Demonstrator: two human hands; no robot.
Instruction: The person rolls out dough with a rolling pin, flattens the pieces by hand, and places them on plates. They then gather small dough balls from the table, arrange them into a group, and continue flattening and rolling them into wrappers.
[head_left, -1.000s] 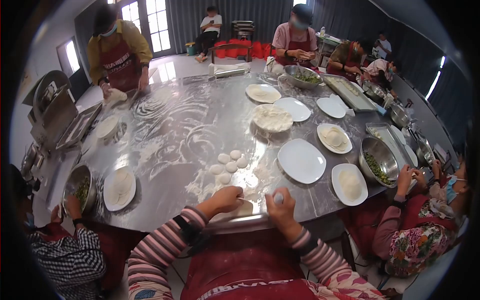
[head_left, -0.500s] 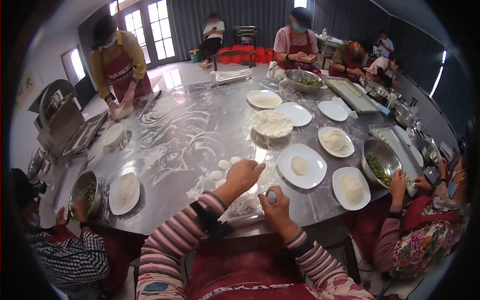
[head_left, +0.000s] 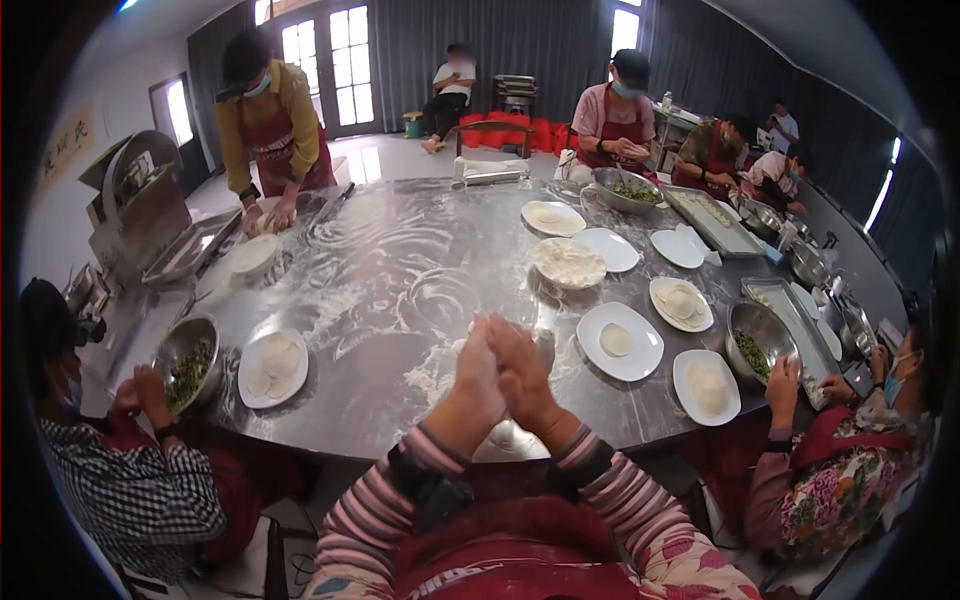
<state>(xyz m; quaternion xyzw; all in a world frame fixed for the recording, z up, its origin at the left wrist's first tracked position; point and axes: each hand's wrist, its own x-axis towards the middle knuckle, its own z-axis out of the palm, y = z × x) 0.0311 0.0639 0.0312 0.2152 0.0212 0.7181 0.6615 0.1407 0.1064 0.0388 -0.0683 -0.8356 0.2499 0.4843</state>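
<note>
My left hand (head_left: 472, 385) and my right hand (head_left: 527, 385) are pressed palm to palm above the near table edge, fingers pointing forward. I cannot tell what lies between the palms. The grey end of a rod (head_left: 545, 347) shows just right of my right fingers. Loose flour (head_left: 432, 372) covers the steel table (head_left: 385, 405) left of my hands. To the right stands a white plate (head_left: 645, 362) with one round dough wrapper (head_left: 616, 341). Nearby, another plate (head_left: 682, 385) bears a pile of wrappers (head_left: 709, 388). The dough balls seen earlier are mostly hidden behind my hands.
A bowl of flour (head_left: 569, 262) stands beyond my hands. At left is a plate of wrappers (head_left: 274, 365) beside a bowl of green filling (head_left: 190, 375); at right, another filling bowl (head_left: 757, 345). Co-workers sit on both sides, and a person (head_left: 270, 130) kneads dough at the far left.
My hands have come together; the left was reaching over the dough balls and the right was closed on a grey-ended rod. The view has shifted, moving the table slightly rightward.
</note>
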